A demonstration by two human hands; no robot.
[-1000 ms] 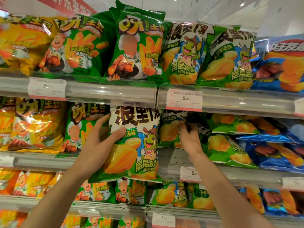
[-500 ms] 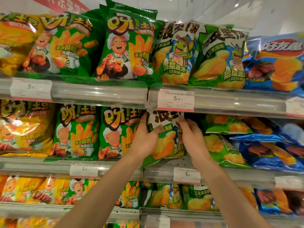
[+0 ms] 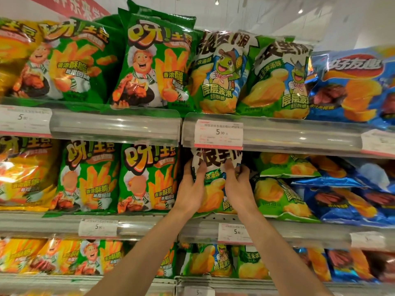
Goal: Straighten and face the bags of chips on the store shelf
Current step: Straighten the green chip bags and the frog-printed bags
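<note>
A green-and-white chip bag with a frog mascot (image 3: 214, 182) stands upright on the middle shelf (image 3: 136, 223), its top tucked under the shelf rail above. My left hand (image 3: 191, 189) grips its left edge and my right hand (image 3: 238, 186) grips its right edge. To its right, more green frog bags (image 3: 280, 199) lie tilted and flat. To its left stand two upright green chef bags (image 3: 147, 178).
The top shelf holds chef bags (image 3: 154, 67), frog bags (image 3: 220, 73) and blue bags (image 3: 354, 86) facing out. Blue bags (image 3: 342, 195) lie slumped at the middle shelf's right. Clear rails carry price tags (image 3: 218, 133). A lower shelf has more bags (image 3: 209, 261).
The frog bag has gone from out in front in my left hand back into the middle shelf slot. My right hand came off the shelf onto the bag's right edge.
</note>
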